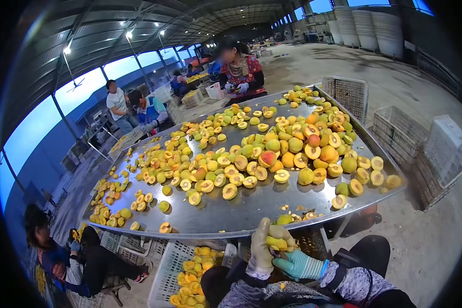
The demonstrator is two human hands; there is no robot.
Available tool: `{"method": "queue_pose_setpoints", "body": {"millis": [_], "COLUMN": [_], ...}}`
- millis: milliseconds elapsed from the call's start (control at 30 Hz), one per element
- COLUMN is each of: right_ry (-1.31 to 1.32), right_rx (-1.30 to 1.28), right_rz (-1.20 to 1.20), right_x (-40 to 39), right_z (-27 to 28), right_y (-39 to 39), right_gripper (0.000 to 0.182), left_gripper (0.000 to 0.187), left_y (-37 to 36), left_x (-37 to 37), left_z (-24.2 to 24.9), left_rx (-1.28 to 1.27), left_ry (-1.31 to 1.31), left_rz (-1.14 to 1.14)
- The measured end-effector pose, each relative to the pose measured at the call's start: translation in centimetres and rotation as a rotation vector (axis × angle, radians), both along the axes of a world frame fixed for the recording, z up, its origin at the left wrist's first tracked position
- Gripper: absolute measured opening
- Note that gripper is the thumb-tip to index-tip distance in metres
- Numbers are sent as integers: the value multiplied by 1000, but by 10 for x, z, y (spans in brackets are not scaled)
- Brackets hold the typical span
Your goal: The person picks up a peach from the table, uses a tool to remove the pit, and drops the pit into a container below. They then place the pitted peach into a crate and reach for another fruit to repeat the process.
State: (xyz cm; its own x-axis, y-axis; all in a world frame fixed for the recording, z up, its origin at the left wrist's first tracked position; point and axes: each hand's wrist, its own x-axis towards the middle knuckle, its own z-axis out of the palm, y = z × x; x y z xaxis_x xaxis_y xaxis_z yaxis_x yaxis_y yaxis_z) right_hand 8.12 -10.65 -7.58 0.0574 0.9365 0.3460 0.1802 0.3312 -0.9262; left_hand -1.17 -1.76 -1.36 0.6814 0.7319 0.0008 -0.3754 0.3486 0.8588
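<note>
Both gloved hands work one peach: left hand gripping it, right hand closed beneath, seemingly mid-pitting; next, halves need parting.

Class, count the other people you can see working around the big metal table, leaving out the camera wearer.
4: one at the table's far end, two at the left, one crouched lower left. More figures in the distance may be hidden.

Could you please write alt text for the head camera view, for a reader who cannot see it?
A person's gloved left hand grips a yellow peach while the teal-gloved right hand works at it, at the edge of a metal table strewn with peach halves. Other workers sit around it.
</note>
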Motion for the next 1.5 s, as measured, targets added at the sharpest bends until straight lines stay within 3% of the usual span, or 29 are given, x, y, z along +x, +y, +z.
{"method": "queue_pose_setpoints", "body": {"millis": [67, 200, 233, 267, 333, 400, 467, 500, 533, 600, 700, 733, 800, 867, 933, 1000, 1033, 1100, 1167, 1233, 1300, 1333, 1400, 1500], "right_ry": [-245, -428, -277, -275, 258, 289, -325, -370, -452, -702, -1010, -881, -839, -844, -803, -786, -774, -771, -738, -716, -701, -687, -676, -567], "right_rx": [-105, -61, 29, 25, -656, -662, -215, -152, -287, -367, -713, -683, -546, -524, -582, -510, -507, -495, -451, -445, -414, -383, -365, -301], "right_rz": [51, 32, -18, -19, 294, 290, 145, 88, 181, 150, -15, -181, -342, -377, -357, -295, -256, -194, -203, -220, -232, -243, -250, -293], "right_x": [8, 14, 8, 6, 7, 6, 11, 14, 21, 26, 37, 36, 43, 53, 50, 46, 43, 37, 38, 42, 43, 43, 43, 40], "right_z": [-14, -8, -8, 4, 39, 35, 11, 16, 28, 21, 23, 16, 8, 9, 32, 29, 32, 41, 40, 39, 33, 30, 35, 39], "right_y": [1, -11, -8, -12, -24, -22, -17, -14, -20, -21, -15, -12, -8, -5, -9, -10, -8, -4, -2, -1, -2, -3, -2, 5], "right_gripper": [35, 36, 36, 36, 34, 32, 34, 37, 41, 43, 42, 39, 38, 39, 41, 39, 39, 39, 39, 39, 38, 38, 35, 28], "left_gripper": [60, 60, 60, 61, 63, 66, 44, 39, 35, 33, 34, 34, 36, 39, 37, 39, 39, 46, 55, 68, 76, 76, 67, 48], "left_y": [-3, -11, -12, -16, -20, -16, -14, -10, -2, 11, 27, 28, 26, 45, 48, 82, 89, 110, 163, 191, 253, 227, 228, 225], "left_x": [4, 3, 2, 0, -2, 0, 4, 1, 4, -7, -23, -32, -53, -104, -147, -198, -193, -173, -142, -79, -42, -12, 8, 15], "left_z": [4, 5, 7, 12, 19, 19, 18, 15, -8, 10, 10, 14, 22, 5, 12, 12, 12, 20, -11, 4, -44, -12, -24, -34], "left_rx": [-273, -371, -374, -222, 85, -23, -270, -229, -280, -505, -494, -495, -387, -175, 222, 255, 256, 681, 693, 562, 872, 741, 910, 1099], "left_ry": [-233, -332, -331, -190, 93, 23, -121, -80, -229, -237, -250, -247, -142, -149, 156, 1033, 1037, 950, 841, 1068, 1216, 1275, 1327, 1040], "left_rz": [-37, -75, -79, -10, 122, 96, 151, 154, 343, 405, 312, 318, 470, 469, 695, 751, 752, 783, 691, 592, 574, 544, 520, 501]}}
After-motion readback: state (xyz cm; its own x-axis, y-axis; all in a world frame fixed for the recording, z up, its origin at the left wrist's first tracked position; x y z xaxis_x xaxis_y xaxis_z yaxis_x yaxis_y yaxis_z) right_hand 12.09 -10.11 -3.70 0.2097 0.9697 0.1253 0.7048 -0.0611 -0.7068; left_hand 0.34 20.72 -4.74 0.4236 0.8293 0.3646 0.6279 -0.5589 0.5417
